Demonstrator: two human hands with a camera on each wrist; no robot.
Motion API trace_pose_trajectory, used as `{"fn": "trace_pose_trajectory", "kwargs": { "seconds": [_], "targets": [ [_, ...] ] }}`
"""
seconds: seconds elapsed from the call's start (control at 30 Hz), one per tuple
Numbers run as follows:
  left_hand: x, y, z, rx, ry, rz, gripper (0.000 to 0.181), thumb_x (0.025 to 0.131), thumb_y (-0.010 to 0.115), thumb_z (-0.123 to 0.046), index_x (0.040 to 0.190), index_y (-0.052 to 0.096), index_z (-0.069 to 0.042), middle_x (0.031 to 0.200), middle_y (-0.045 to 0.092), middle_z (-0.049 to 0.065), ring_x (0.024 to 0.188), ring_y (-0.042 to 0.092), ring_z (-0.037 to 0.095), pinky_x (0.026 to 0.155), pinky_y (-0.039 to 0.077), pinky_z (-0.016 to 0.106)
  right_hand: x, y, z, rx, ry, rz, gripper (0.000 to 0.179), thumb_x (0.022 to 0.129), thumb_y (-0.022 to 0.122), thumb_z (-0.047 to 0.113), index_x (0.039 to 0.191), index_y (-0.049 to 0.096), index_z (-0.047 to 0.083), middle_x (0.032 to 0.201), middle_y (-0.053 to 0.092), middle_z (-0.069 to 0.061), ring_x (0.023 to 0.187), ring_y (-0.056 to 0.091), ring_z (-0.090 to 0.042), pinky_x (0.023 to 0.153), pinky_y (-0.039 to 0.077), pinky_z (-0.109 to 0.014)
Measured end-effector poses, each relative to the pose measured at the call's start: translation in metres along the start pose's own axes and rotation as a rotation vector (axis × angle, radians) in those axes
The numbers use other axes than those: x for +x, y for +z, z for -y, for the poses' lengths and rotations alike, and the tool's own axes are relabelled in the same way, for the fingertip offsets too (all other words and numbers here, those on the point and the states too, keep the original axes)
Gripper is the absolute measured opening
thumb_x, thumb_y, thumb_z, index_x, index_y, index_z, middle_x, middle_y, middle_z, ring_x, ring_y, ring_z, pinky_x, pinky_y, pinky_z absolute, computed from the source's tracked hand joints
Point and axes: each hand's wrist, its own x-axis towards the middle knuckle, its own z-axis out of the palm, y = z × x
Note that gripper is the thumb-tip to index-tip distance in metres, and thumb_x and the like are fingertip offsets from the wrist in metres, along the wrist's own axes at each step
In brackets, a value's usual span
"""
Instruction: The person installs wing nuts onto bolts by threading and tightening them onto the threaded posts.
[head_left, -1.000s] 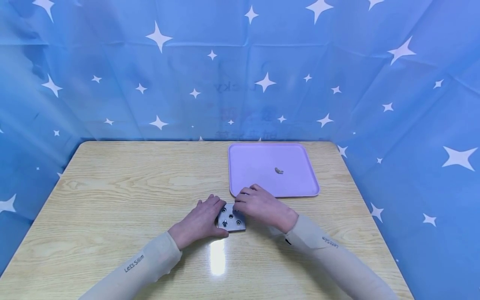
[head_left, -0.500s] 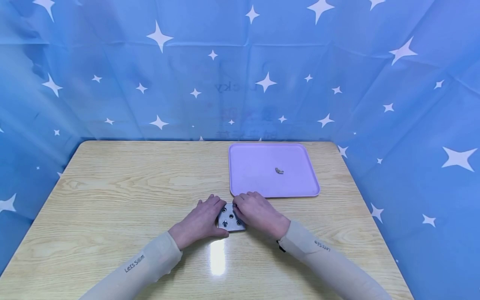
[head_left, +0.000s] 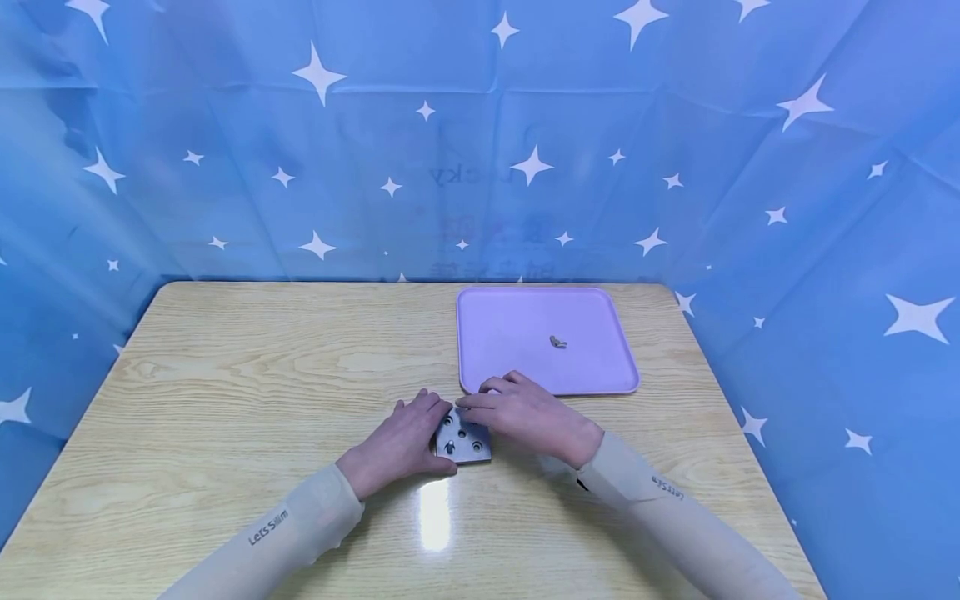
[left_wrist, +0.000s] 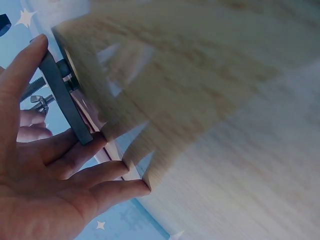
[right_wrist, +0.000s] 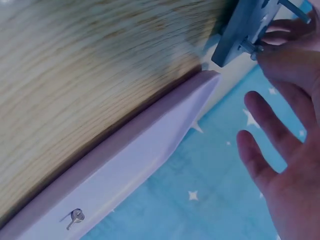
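A small grey metal plate (head_left: 463, 447) with several round holes stands just above the table at the near side of the tray. My left hand (head_left: 405, 437) holds it by the left side, thumb at the near edge and fingers at the far one. A threaded bolt (left_wrist: 33, 88) sticks up from the plate. At the far right corner, my right hand (head_left: 534, 418) pinches a small wing nut (right_wrist: 251, 48) on a second bolt between thumb and forefinger, its other fingers spread. From the head, that wing nut is hidden behind the fingers.
A purple tray (head_left: 517, 321) lies at the back right of the wooden table (head_left: 262, 367), near the right hand. On it is a small metal wing nut or similar piece (head_left: 558, 342). A blue star-patterned cloth (head_left: 360, 142) hangs behind and beside the table.
The right hand rolled inward with its fingers curling over the plate's corner, then turned back with its fingers spread out again. The left hand and the plate have stayed where they were.
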Motion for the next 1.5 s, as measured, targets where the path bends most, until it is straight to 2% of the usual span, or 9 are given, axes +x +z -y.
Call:
{"fn": "trace_pose_trajectory", "kwargs": {
  "seconds": [0.2, 0.37, 0.57, 0.73, 0.9, 1.0, 1.17, 1.3, 1.5],
  "targets": [
    [0.0, 0.0, 0.0, -0.009, -0.005, 0.004, 0.084, 0.073, 0.093, -0.043, 0.136, 0.058, 0.001, 0.131, 0.06, 0.017, 0.138, 0.046, 0.048, 0.106, 0.04, 0.073, 0.0, 0.004, -0.001, -0.008, -0.014, -0.01, 0.03, 0.096, 0.07, 0.015, 0.124, 0.074, 0.024, 0.131, 0.068, 0.012, 0.115, 0.059, -0.013, 0.09, 0.048, -0.034],
    [0.0, 0.0, 0.0, -0.001, -0.001, -0.001, 0.084, 0.072, 0.093, -0.043, 0.135, 0.058, 0.0, 0.129, 0.06, 0.017, 0.137, 0.047, 0.048, 0.105, 0.04, 0.072, 0.003, 0.01, 0.0, -0.016, 0.011, -0.074, 0.02, 0.093, 0.073, 0.016, 0.111, 0.075, 0.024, 0.114, 0.071, 0.01, 0.104, 0.061, -0.013, 0.085, 0.047, -0.032],
    [0.001, 0.0, -0.001, 0.0, -0.006, 0.0, 0.084, 0.073, 0.092, -0.043, 0.136, 0.058, 0.0, 0.13, 0.06, 0.017, 0.138, 0.047, 0.048, 0.107, 0.039, 0.072, 0.011, 0.02, 0.009, 0.05, 0.124, -0.142, 0.003, 0.098, 0.072, 0.018, 0.1, 0.072, 0.015, 0.09, 0.067, 0.005, 0.081, 0.06, -0.014, 0.072, 0.05, -0.028],
    [0.001, 0.001, -0.001, -0.004, -0.002, 0.0, 0.084, 0.072, 0.092, -0.043, 0.136, 0.058, 0.0, 0.129, 0.06, 0.017, 0.137, 0.047, 0.049, 0.106, 0.04, 0.072, 0.016, 0.022, 0.019, 0.192, 0.275, -0.13, 0.007, 0.1, 0.068, 0.016, 0.097, 0.071, 0.009, 0.083, 0.067, 0.002, 0.072, 0.06, -0.012, 0.067, 0.054, -0.028],
    [0.001, 0.0, -0.001, 0.0, 0.004, -0.001, 0.084, 0.073, 0.092, -0.043, 0.135, 0.058, 0.001, 0.129, 0.06, 0.017, 0.137, 0.048, 0.049, 0.105, 0.04, 0.072, 0.011, 0.014, 0.019, 0.165, 0.352, -0.11, 0.031, 0.099, 0.07, 0.036, 0.114, 0.069, 0.008, 0.091, 0.071, -0.001, 0.078, 0.064, -0.017, 0.072, 0.054, -0.033],
    [0.001, 0.0, -0.001, 0.002, 0.003, 0.001, 0.084, 0.073, 0.093, -0.043, 0.135, 0.059, 0.001, 0.129, 0.06, 0.018, 0.137, 0.047, 0.049, 0.105, 0.04, 0.073, 0.006, 0.001, 0.011, 0.139, 0.31, -0.08, 0.041, 0.098, 0.072, 0.038, 0.13, 0.067, 0.014, 0.114, 0.072, -0.002, 0.099, 0.066, -0.021, 0.084, 0.053, -0.038],
    [0.001, 0.0, 0.0, 0.004, -0.004, 0.004, 0.084, 0.072, 0.093, -0.044, 0.135, 0.059, 0.001, 0.13, 0.06, 0.018, 0.137, 0.047, 0.049, 0.106, 0.04, 0.073, -0.001, -0.008, -0.001, 0.108, 0.103, 0.001, 0.045, 0.094, 0.077, 0.016, 0.137, 0.067, 0.023, 0.144, 0.061, 0.006, 0.126, 0.058, -0.018, 0.094, 0.051, -0.039],
    [0.001, 0.0, 0.0, 0.003, -0.011, 0.009, 0.085, 0.073, 0.093, -0.044, 0.136, 0.058, 0.001, 0.132, 0.06, 0.018, 0.138, 0.047, 0.049, 0.106, 0.04, 0.072, -0.001, -0.006, -0.001, 0.036, 0.033, 0.035, 0.043, 0.096, 0.073, 0.015, 0.138, 0.067, 0.025, 0.144, 0.061, 0.01, 0.127, 0.056, -0.015, 0.094, 0.05, -0.037],
    [0.0, 0.0, 0.0, -0.006, -0.009, 0.008, 0.084, 0.073, 0.092, -0.044, 0.136, 0.058, 0.001, 0.132, 0.059, 0.018, 0.139, 0.046, 0.048, 0.106, 0.039, 0.072, 0.0, 0.002, -0.001, -0.002, 0.0, 0.017, 0.033, 0.097, 0.069, 0.013, 0.128, 0.071, 0.025, 0.136, 0.066, 0.012, 0.123, 0.057, -0.014, 0.094, 0.048, -0.035]
  ]
}}
